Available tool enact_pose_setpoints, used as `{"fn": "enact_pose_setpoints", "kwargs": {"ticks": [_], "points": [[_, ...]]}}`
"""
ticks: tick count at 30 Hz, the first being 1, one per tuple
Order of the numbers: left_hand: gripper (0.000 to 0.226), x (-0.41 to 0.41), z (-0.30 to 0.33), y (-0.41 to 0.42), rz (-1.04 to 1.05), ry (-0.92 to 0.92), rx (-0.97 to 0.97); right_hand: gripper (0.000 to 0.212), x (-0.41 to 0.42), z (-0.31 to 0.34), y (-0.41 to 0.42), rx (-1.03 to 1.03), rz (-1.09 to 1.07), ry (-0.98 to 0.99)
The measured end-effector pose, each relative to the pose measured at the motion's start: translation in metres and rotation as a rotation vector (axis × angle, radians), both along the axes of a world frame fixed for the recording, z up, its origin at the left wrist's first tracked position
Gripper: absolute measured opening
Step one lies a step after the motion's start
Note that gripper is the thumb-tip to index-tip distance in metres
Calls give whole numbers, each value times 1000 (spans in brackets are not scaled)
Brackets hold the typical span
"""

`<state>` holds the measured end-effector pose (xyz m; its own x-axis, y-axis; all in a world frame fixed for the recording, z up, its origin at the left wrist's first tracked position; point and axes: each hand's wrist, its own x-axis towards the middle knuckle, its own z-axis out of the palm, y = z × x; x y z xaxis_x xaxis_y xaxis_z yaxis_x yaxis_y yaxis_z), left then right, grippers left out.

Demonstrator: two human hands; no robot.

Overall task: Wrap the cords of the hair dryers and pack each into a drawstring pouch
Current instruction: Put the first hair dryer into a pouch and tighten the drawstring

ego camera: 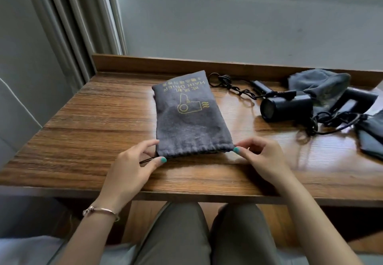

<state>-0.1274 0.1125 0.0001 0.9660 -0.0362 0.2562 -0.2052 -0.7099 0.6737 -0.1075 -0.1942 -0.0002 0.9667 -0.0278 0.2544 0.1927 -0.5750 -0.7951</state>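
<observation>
A dark grey drawstring pouch with a yellow hair-dryer print lies flat on the wooden table, its gathered mouth toward me. My left hand pinches the mouth's left corner, where a black drawstring sticks out. My right hand pinches the mouth's right corner. A black hair dryer lies on its side to the right, its black cord trailing loose toward the back of the table. A second black hair dryer lies further right with a tangled cord.
A crumpled grey pouch sits at the back right. Another dark pouch lies at the right edge. A raised wooden lip runs along the table's back, below a window wall. My knees are under the front edge.
</observation>
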Motion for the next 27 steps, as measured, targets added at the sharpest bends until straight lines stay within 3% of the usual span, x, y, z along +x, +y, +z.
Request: {"fn": "enact_pose_setpoints", "kwargs": {"ticks": [2,4,7,11,13,15,18,22,24,27], "points": [[17,2,0,7,26,-79,29,16,1,-3,-5,-130,-74,-49],[14,2,1,19,137,-135,75,17,3,-6,-18,-258,-178,-93],[14,2,4,41,289,-116,109,22,0,-5,-39,-291,-315,-77],[9,4,2,41,167,-22,286,5,-4,0,-29,-575,-252,-7],[41,5,2,29,103,-6,330,28,-4,3,-13,-634,-190,-10],[69,8,4,9,8,4,301,49,-2,4,8,-595,-64,-4],[81,14,2,-20,-91,92,308,48,3,0,40,-470,92,17],[36,21,2,-41,-63,59,331,21,6,2,58,-313,58,-20],[18,23,0,-46,-77,14,190,7,4,4,60,-273,45,-33],[23,23,0,-47,-56,51,-73,7,2,4,60,-230,52,-37]]}}
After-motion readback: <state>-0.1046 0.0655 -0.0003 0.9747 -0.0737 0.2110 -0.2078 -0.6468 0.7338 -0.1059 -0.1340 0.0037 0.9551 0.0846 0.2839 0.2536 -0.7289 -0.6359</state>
